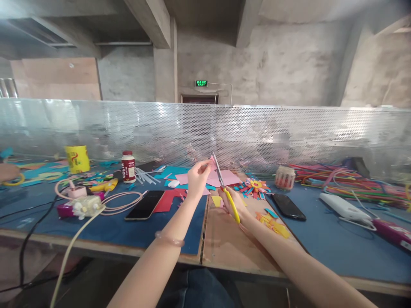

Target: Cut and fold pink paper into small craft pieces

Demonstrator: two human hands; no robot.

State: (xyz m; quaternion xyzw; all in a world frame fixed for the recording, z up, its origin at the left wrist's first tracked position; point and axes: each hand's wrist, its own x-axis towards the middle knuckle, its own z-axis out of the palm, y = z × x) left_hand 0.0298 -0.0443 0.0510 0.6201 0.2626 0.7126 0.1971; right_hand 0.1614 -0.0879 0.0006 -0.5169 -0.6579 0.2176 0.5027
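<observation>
Pink paper scrap (212, 161) at 12 o'clock, held above the tabletop (229, 248). Blades of the scissors (227, 196) sit close beside the left hand (199, 176); a slip or limp paper could mean a nick or crooked cut. Left hand: near closed, pinching the scrap. Right hand (239, 203), scrap's 5 o'clock: curled round the yellow handles.
</observation>
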